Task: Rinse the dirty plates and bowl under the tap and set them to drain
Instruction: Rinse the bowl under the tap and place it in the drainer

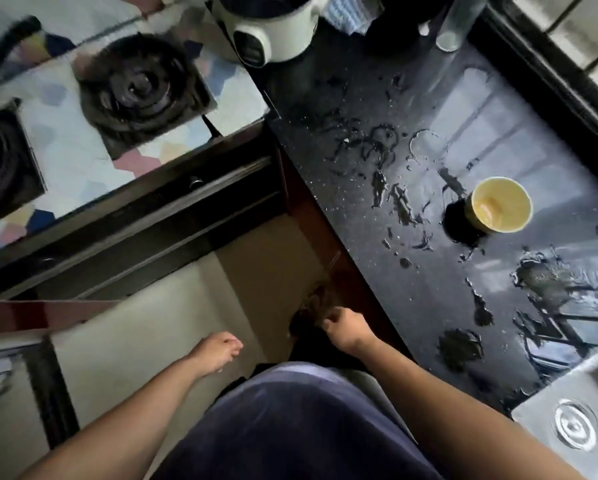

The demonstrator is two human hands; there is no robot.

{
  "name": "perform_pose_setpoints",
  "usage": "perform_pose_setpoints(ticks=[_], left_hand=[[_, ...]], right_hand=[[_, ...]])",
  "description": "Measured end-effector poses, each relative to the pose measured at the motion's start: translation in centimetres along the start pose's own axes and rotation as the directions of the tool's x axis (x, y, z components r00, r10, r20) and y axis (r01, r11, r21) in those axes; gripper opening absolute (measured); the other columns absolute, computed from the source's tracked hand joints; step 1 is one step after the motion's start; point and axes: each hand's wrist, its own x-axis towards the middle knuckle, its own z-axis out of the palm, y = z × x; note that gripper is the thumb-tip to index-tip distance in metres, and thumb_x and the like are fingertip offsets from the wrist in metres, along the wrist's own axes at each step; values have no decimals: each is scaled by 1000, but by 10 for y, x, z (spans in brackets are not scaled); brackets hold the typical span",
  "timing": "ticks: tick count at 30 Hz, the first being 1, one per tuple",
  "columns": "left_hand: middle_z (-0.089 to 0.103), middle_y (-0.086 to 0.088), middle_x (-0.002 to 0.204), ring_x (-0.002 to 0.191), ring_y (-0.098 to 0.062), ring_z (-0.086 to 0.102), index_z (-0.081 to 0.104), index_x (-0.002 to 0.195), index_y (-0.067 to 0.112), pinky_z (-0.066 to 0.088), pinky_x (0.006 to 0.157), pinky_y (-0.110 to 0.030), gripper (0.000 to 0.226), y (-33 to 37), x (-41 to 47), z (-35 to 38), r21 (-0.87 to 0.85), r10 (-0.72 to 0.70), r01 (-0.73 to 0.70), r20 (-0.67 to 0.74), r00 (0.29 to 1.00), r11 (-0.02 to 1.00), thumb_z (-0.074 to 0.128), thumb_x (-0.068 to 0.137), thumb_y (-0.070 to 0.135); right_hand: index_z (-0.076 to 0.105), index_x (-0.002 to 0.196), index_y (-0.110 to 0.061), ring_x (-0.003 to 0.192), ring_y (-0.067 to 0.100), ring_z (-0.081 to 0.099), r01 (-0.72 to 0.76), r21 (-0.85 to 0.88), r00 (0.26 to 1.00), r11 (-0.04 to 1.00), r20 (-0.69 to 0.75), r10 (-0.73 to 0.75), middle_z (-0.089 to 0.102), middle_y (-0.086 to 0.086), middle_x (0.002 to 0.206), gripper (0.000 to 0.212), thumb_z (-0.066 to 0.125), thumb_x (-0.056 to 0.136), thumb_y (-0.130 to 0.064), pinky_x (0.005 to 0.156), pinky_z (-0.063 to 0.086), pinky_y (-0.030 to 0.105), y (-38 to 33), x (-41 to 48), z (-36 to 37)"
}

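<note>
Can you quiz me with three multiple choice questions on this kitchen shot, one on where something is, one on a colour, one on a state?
1. Where does the bowl stand?
A. on the dark countertop
B. in the sink
C. on the stove

2. What colour is the bowl?
A. blue
B. yellow
C. red

3. What are the hands holding?
A. a plate each
B. the bowl
C. nothing

Answers:
1. A, it sits on the wet black counter, apart from the sink corner.
2. B, its rim and inside show yellow.
3. C, the left hand and right hand hang loosely curled over the floor, nothing seen in the fingers.
</note>
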Motion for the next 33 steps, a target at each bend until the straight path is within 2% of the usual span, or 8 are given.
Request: perform_pose_setpoints(ticks=[4, 7, 14, 16, 19, 24, 28, 33], left_hand=[[62, -6, 73, 64, -22, 54, 63, 77, 12, 31, 52, -24, 25, 28, 7, -78, -5, -81, 81, -153, 985, 997, 56, 100, 15], [73, -12, 91, 79, -26, 65, 70, 87, 10, 42, 66, -28, 21, 86, 15, -121, -81, -45, 29, -209, 977, 996, 54, 100, 10], [81, -2, 86, 73, -20, 71, 75, 89, 17, 50, 60, -27, 31, 309, 48, -117, 96, 440, -435, -41, 897, 895, 51, 103, 3], [80, 0, 83, 71, -14, 70, 75, 90, 18, 53, 58, -24, 34, 375, 55, -93, 143, 528, -540, 110, 842, 830, 49, 103, -1], [78, -1, 91, 71, -10, 68, 72, 95, 16, 54, 56, -17, 36, 456, 57, -49, 204, 590, -670, 339, 732, 714, 45, 103, -5], [75, -7, 104, 81, -17, 66, 70, 103, 20, 53, 63, -25, 34, 530, 55, 12, 292, 502, -759, 605, 618, 582, 44, 102, -3], [73, -4, 120, 95, -16, 72, 64, 128, 25, 62, 74, -34, 36, 553, 62, 39, 312, 442, -809, 712, 546, 497, 45, 103, 8], [55, 2, 139, 111, -24, 69, 37, 157, 29, 62, 87, -47, 50, 556, 56, 69, 296, 312, -789, 800, 513, 538, 44, 108, 20]], right_hand=[[63, 133, -9, 128, 31, 59, 128, 32, 989, 991, 69, -130, 65, 14, 136, 41, 51, 102, -31, 102, 44, 29, -78, 45, -51], [70, 122, -13, 118, 29, 65, 156, 82, 986, 984, 45, -160, 72, 12, 125, 33, 52, 100, -29, 97, 49, 31, -100, 52, -92], [66, 88, -33, 89, 15, 73, 188, 526, 950, 830, -311, -18, 79, -4, 93, 14, 54, 92, -27, 86, 57, 32, -62, 68, -185], [65, 81, -30, 81, 16, 74, 139, 725, 886, 675, -395, 242, 79, -4, 86, 16, 54, 91, -25, 76, 58, 33, -31, 66, -203], [64, 79, -15, 63, 22, 69, 146, 974, 687, 174, -226, 691, 74, 6, 80, 24, 55, 92, -33, 56, 56, 33, 11, 51, -215], [54, 117, -8, 81, 37, 77, 290, 930, 633, -226, -9, 774, 71, 21, 107, 40, 51, 101, -44, 53, 62, 40, 43, 47, -240], [44, 121, -14, 71, 28, 79, 327, 930, 582, -169, -57, 811, 62, 21, 124, 18, 42, 105, -22, 55, 63, 37, 38, 62, -256], [44, 135, -11, 61, 23, 78, 325, 934, 508, -149, -40, 861, 58, 21, 127, 36, 37, 100, -14, 51, 60, 27, 11, 56, -240]])
